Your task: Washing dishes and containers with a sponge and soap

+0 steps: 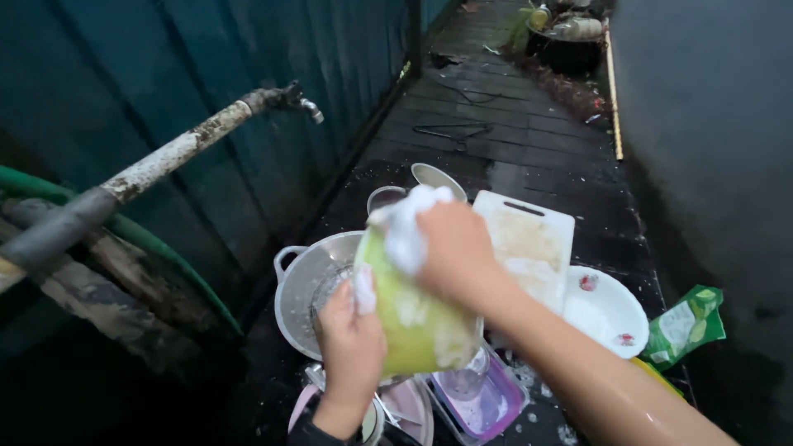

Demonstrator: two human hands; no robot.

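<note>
Green bowl (pixel 417 318) soapy, gripped by left hand (pixel 351 343); right hand (pixel 454 252) clutches foamy sponge (pixel 409 227). Slip risk: wet suds, bowl drops onto dishes below.

Glossy green plastic bowl (pixel 417 318), shiny metal colander (pixel 307 289), white plastic board (pixel 529 244)

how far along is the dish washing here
Mid-wash, by the look of it. In hand: the left hand holds a soapy green bowl while the right hand scrubs it with a sudsy white cloth. Nothing looks clearly finished. The cutting board shows smears, and the metal colander, white bowl and purple container wait around it.
</note>
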